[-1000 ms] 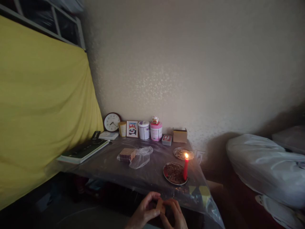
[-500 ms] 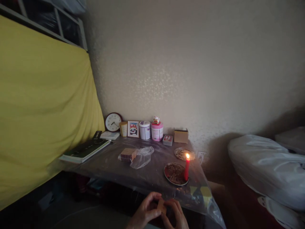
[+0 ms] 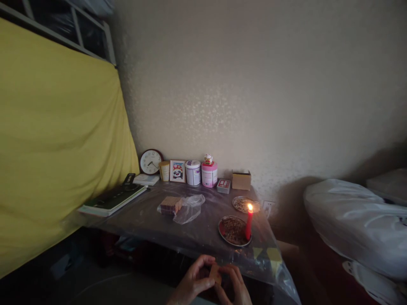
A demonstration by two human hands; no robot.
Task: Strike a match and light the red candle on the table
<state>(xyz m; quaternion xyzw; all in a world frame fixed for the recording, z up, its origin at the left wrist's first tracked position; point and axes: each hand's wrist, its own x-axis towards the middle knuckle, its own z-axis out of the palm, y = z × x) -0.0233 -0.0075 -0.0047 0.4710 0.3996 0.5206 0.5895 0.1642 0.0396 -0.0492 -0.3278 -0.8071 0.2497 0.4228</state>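
Note:
Low in the view, at the table's front edge, my left hand (image 3: 194, 281) pinches a small brown matchbox (image 3: 215, 274) between thumb and fingers. From the other side my right hand (image 3: 235, 284) closes on the same matchbox, its fingertips against the right end. Fingers cover much of the box, so I cannot tell whether its tray is out. Beyond the hands, a lit red candle (image 3: 249, 226) stands upright at the right side of a round metal plate (image 3: 224, 238) coated with dark brown bits. A stack of similar small boxes (image 3: 171, 206) lies in torn clear plastic wrap (image 3: 190, 210).
A second plate (image 3: 235, 206) with thin sticks sits behind the candle. Along the wall stand a clock (image 3: 151, 162), a framed picture (image 3: 177, 171), tins (image 3: 193, 173) and a cardboard box (image 3: 241, 181). A dark green book (image 3: 114, 200) lies left. Clear plastic covers the table (image 3: 203, 235).
Both hands keep nearly the same place and grip on the matchbox, with only slight finger movement. The whole view has shifted very slightly; the things on the table stay put.

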